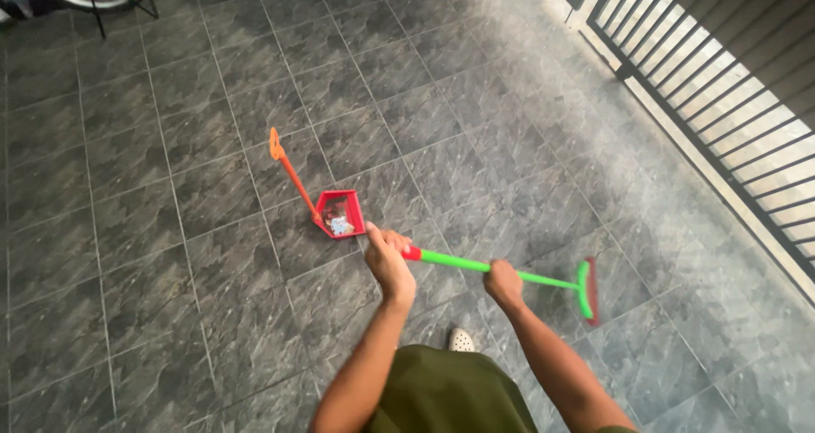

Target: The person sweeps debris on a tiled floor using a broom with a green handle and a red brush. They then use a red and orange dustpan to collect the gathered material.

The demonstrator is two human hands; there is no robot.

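**Me:** Green plastic broom handle (475,266), red cap at the near end; my left hand (389,259) is wrapped shut around that capped end, my right hand (503,282) is closed further down the shaft. Both grips look full, no open fingers. My pale shoe (461,340) shows just below them.

**Partner:** Orientation of the broom?

**Me:** Long axis runs nearly level across my view, left to right, dipping slightly toward the right. The red bristle head (589,291) points right, toward the dark metal gate (722,119), and sits on the grey stone-patterned floor tiles (170,255).

**Partner:** Dustpan?

**Me:** Small red plastic dustpan (341,214) stands on the tiles just beyond my left hand, its orange long handle (290,171) leaning up and away to the left. Pale scraps lie inside. The bristle head is well apart from it.

**Partner:** Technique note?

**Me:** Judgement: keep the bristles flat on the tile, steer with the right hand and pivot with the left, draw short low strokes so nothing scatters.
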